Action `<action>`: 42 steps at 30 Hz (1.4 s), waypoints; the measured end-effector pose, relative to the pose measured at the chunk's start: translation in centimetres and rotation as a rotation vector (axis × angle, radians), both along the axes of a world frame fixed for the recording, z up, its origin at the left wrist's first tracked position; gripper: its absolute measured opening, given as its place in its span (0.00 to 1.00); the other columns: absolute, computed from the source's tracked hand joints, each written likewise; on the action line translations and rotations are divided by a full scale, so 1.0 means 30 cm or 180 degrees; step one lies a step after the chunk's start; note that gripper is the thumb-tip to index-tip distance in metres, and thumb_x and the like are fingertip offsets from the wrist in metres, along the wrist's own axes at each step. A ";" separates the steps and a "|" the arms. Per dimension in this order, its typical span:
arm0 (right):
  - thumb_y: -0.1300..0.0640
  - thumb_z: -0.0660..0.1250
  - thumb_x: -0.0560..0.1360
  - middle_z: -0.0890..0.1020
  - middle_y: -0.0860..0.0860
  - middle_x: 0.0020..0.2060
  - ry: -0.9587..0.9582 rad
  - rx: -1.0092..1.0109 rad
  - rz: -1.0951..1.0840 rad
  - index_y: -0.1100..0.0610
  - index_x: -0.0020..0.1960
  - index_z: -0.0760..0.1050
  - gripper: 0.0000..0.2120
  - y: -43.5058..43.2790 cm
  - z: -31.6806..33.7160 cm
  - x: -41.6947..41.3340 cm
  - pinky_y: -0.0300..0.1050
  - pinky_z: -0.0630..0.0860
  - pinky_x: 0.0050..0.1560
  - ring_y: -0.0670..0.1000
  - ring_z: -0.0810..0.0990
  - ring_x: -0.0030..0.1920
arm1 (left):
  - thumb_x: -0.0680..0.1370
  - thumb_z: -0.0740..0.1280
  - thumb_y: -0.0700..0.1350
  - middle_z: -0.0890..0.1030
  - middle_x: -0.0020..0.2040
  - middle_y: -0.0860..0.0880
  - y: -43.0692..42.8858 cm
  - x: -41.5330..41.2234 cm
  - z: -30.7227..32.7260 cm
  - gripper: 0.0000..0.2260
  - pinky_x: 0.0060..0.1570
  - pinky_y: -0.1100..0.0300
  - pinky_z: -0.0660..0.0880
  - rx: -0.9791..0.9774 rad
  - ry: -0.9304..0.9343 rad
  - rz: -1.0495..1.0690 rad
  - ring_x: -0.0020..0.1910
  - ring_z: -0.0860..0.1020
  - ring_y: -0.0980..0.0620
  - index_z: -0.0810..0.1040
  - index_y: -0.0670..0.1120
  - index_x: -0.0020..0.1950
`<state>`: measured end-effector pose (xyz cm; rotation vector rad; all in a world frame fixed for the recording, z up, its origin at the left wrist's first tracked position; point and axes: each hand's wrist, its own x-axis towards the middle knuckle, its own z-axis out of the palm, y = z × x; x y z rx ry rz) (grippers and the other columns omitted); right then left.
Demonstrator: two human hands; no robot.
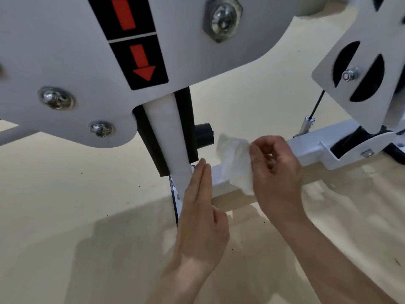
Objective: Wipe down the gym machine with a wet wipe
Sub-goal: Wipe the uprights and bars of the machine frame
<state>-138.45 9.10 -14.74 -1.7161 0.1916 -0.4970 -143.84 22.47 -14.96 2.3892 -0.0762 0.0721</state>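
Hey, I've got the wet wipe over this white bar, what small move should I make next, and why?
Probably press the crumpled white wet wipe flat onto the white square metal bar and slide it rightward. The right hand only pinches the wipe's edge, so it hangs bunched across the bar; the left hand, fingers straight, sits at the bar's left end.

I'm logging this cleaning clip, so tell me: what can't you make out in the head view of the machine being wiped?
Head view:
Wet wipe: motion-blurred; its gripped edge is hidden by the right hand pinching it.
Joint of white bar and upright: covered by the left hand.
Upper red arrow: cut off by the top edge.
Gym machine: cropped by frame edges, type unclear.
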 end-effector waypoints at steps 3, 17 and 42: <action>0.61 0.63 0.80 0.79 0.46 0.40 -0.0085 -0.0704 0.0077 0.55 0.51 0.76 0.04 0.036 -0.063 -0.003 0.41 0.75 0.41 0.45 0.76 0.38 | 0.75 0.56 0.34 0.55 0.76 0.61 0.020 0.006 0.002 0.32 0.62 0.83 0.48 0.0429 -0.0099 -0.0060 0.69 0.48 0.78 0.57 0.51 0.78; 0.57 0.81 0.49 0.80 0.53 0.33 -0.0311 -0.4274 0.1512 0.60 0.42 0.81 0.23 0.204 -0.330 0.216 0.46 0.79 0.44 0.55 0.81 0.36 | 0.67 0.68 0.38 0.65 0.75 0.50 0.112 -0.020 -0.021 0.32 0.53 0.64 0.75 0.2011 0.0363 -0.0715 0.69 0.68 0.53 0.70 0.51 0.72; 0.38 0.68 0.73 0.55 0.60 0.77 0.1273 -0.4646 0.1210 0.64 0.78 0.49 0.48 -0.405 -0.245 0.249 0.51 0.44 0.76 0.58 0.50 0.78 | 0.82 0.54 0.47 0.62 0.71 0.31 0.022 0.164 -0.017 0.29 0.72 0.42 0.53 0.5369 0.0003 -0.1889 0.70 0.61 0.32 0.50 0.28 0.74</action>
